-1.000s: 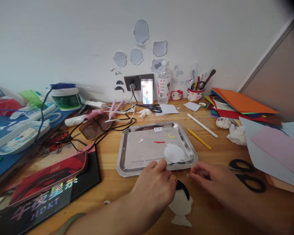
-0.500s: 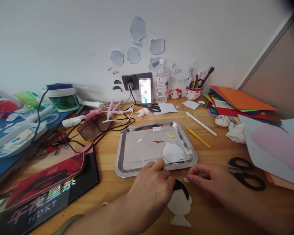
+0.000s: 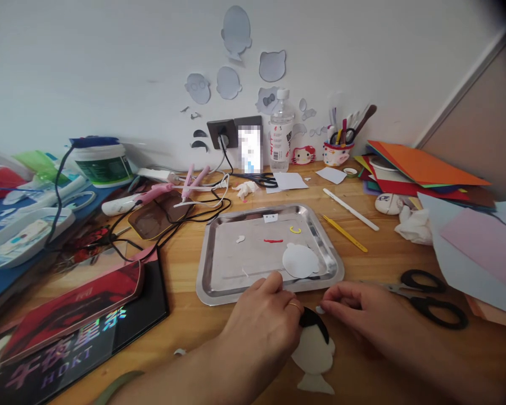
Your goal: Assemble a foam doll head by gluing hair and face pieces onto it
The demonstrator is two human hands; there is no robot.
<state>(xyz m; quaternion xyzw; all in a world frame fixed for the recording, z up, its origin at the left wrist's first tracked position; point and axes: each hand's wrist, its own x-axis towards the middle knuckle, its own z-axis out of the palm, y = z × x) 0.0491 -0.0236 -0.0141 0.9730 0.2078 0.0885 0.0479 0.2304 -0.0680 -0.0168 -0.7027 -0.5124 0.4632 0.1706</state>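
My left hand point(image 3: 263, 320) is closed, its curled fingers at the tray's front edge; whatever they hold is hidden. A small white paper piece point(image 3: 319, 310) is pinched in the fingertips of my right hand point(image 3: 358, 308). Between and below the hands lies a white paper head cut-out point(image 3: 314, 351) with black paper hair point(image 3: 314, 323), partly covered by my left hand. The metal tray point(image 3: 202, 281) carries a white head-shaped cut-out point(image 3: 300, 261), a red strip point(image 3: 273, 241), a yellow curved piece point(image 3: 295, 229) and a white piece with two dark dots point(image 3: 270, 218).
Black-handled scissors point(image 3: 438, 312) lie beyond my right hand. Right of the tray are yellow tweezers point(image 3: 344, 233) and a white pen point(image 3: 351, 209). A black box point(image 3: 152, 304) and tangled cables are left. A water bottle point(image 3: 280, 138) stands by the wall; coloured paper point(image 3: 430, 169) is stacked right.
The camera view has shifted slightly, with the wall items now higher in the picture. Both hands keep almost the same pose, and the small white piece is still in my right fingertips.
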